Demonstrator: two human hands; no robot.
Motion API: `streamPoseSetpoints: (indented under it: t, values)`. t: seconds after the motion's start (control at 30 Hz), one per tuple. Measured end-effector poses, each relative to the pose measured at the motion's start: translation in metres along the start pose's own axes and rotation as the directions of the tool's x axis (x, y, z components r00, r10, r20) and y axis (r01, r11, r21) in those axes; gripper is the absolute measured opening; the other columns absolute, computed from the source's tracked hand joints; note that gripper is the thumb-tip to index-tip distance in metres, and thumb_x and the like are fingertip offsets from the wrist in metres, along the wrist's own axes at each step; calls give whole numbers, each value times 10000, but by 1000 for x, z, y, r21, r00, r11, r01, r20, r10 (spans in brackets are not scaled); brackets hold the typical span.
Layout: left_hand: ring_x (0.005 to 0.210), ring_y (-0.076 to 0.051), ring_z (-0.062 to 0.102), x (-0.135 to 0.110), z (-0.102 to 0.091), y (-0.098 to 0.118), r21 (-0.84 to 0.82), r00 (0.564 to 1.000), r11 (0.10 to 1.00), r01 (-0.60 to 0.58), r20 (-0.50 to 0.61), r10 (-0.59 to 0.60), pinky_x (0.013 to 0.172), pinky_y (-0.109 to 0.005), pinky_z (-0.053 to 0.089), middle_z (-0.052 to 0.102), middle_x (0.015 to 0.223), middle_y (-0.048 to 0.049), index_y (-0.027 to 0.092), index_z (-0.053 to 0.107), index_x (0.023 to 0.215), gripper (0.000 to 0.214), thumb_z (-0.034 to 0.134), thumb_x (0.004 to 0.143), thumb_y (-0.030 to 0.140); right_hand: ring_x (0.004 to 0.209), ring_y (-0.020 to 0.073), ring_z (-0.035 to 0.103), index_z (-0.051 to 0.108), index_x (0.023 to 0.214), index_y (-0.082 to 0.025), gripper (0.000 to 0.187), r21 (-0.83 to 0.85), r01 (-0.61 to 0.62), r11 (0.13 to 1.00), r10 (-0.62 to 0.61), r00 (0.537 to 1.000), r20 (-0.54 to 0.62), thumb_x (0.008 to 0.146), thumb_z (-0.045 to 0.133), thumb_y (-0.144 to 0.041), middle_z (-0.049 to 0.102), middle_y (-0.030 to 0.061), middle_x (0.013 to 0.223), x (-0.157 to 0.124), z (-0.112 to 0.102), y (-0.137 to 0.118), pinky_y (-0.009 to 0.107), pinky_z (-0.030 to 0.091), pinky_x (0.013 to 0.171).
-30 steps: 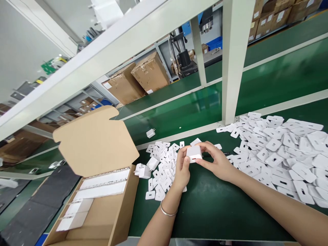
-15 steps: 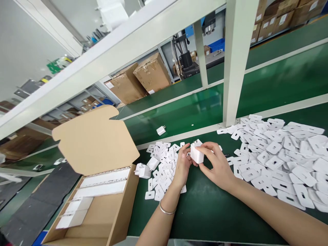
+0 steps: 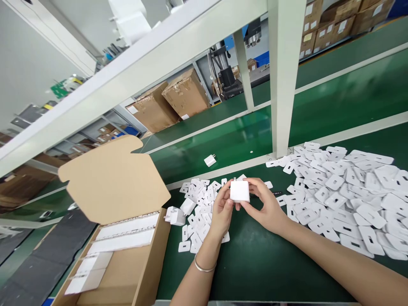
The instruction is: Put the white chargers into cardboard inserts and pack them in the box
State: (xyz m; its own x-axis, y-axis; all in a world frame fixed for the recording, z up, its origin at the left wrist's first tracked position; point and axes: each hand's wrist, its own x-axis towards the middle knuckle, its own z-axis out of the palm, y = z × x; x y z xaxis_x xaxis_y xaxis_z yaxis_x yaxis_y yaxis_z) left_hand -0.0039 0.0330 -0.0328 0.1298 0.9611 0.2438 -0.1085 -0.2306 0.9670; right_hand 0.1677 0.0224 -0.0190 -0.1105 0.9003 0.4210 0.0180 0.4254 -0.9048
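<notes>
A white plug-in charger (image 3: 239,191) is held between both hands above the green table, its broad side facing me and a prong showing at its top. My left hand (image 3: 223,209) grips its left side with thumb and fingers. On the right side, my right hand (image 3: 264,207) pinches it, thumb at the lower corner and fingers along the top edge. Left of my hands lies a small pile of white slotted plates (image 3: 200,212). Two more white chargers, one a charger with prongs out (image 3: 175,216) and another charger (image 3: 188,206), rest at that pile's left side.
An open cardboard box (image 3: 149,267) with rows of white chargers (image 3: 92,272) stands at the left, lid raised. A large heap of white slotted plates (image 3: 347,199) spreads at the right. One charger (image 3: 210,160) lies on the green belt beyond. A pale post (image 3: 282,85) rises behind.
The charger has been turned so that its broad side now faces me. My left hand has closed further onto its left side. The view has shifted slightly.
</notes>
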Motion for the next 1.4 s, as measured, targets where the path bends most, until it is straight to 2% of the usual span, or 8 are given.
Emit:
streamPoseSetpoints:
  t: [0.23, 0.33, 0.47, 0.6, 0.9, 1.1, 1.27, 1.4]
  values:
    - [621, -152, 541, -2, -1, 1, 148, 998, 989, -17, -60, 26, 574, -307, 495, 720, 937, -89, 207, 650, 1391, 728, 594, 925, 764, 1153, 282, 693, 567, 1322, -290, 362, -2, -8, 1000, 8, 1000, 13, 979, 678, -329, 628, 104, 1272, 2, -2, -3, 476, 610, 1017]
    - [642, -167, 554, -6, 1, 3, 190, 992, 981, -42, -107, 64, 561, -297, 485, 690, 860, -68, 192, 668, 1349, 721, 599, 920, 768, 1095, 266, 712, 597, 1276, -287, 323, 20, -17, 1000, 16, 999, 30, 972, 697, -329, 650, 87, 1220, 2, -3, -7, 448, 626, 969]
    - [773, -213, 637, -12, 4, 7, 182, 983, 978, -104, -131, 129, 660, -314, 534, 692, 896, -78, 193, 678, 1314, 659, 614, 936, 729, 1088, 258, 708, 601, 1264, -280, 325, 36, 14, 999, -15, 999, 29, 962, 713, -328, 656, 87, 1225, 0, -2, -12, 430, 625, 949]
    - [773, -199, 629, -15, 5, 9, 153, 983, 981, -120, -121, 139, 663, -298, 528, 693, 929, -78, 213, 672, 1329, 575, 635, 964, 656, 1080, 249, 698, 596, 1273, -277, 329, 46, 38, 998, -39, 999, 17, 965, 705, -314, 651, 85, 1217, -2, 0, -14, 420, 613, 946]
    - [1003, -227, 633, -11, 5, 12, 130, 957, 949, -286, -12, 290, 863, -344, 553, 651, 1190, -99, 279, 619, 1352, 511, 543, 1013, 654, 1082, 236, 695, 583, 1248, -271, 288, 209, -7, 978, 2, 1000, 24, 974, 668, -283, 640, 73, 1177, -4, 2, -19, 384, 588, 935]
    - [1050, -242, 611, -13, 6, 13, 216, 943, 921, -325, 1, 332, 916, -370, 535, 618, 1189, -98, 276, 592, 1354, 455, 594, 1015, 579, 1049, 233, 647, 589, 1260, -272, 387, 108, 27, 994, -32, 999, 41, 894, 706, -223, 611, 70, 1177, -1, 1, -18, 381, 555, 900]
    - [985, -234, 573, -18, 9, 12, 270, 942, 911, -312, -34, 333, 872, -367, 512, 588, 1130, -89, 262, 589, 1334, 422, 582, 1023, 548, 944, 221, 611, 612, 1190, -264, 320, 54, 28, 998, -33, 995, 92, 885, 702, -232, 598, 51, 1084, 5, -4, -25, 358, 538, 801]
    - [1157, -260, 570, -17, 6, 14, 265, 964, 927, -266, 45, 264, 1002, -411, 498, 574, 1299, -104, 308, 533, 1444, 422, 513, 1067, 495, 954, 227, 601, 605, 1209, -264, 326, -59, 58, 997, -53, 996, 76, 896, 694, -233, 573, 52, 1073, 6, -7, -26, 359, 547, 797]
